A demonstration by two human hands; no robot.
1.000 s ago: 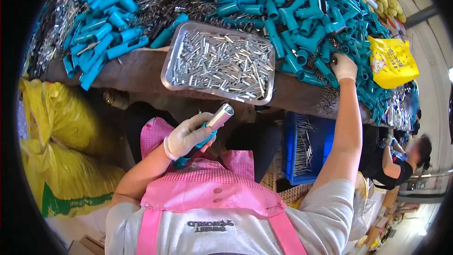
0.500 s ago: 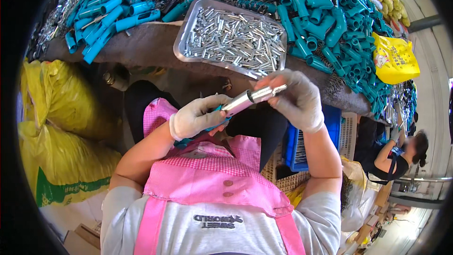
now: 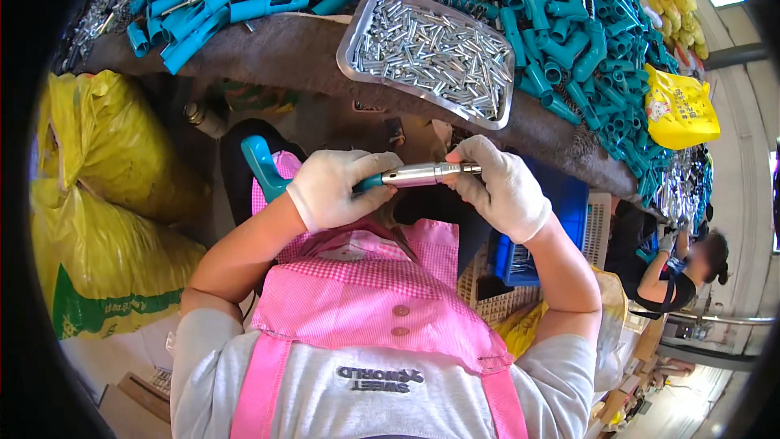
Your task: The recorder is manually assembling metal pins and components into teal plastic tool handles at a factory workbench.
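Note:
My left hand, in a pale work glove, is closed round a teal curved handle. The bent end of the handle sticks out past the wrist, towards the left. From its other end a shiny silver metal tube runs level to the right. My gloved right hand pinches the narrower tip of this tube between thumb and fingers. The fingers partly cover where the tip meets the tube. Both hands are held above my lap, in front of the pink apron.
Beyond my hands, a metal tray of small silver pins rests on the brown-covered bench edge. Teal handles and springs are heaped around it. Yellow sacks stand left. A blue crate is at right, a co-worker farther off.
The metal tube has swung from a slant to nearly level, and its tip now sits closer in. More of the teal handle shows at left. The tray appears farther right in view.

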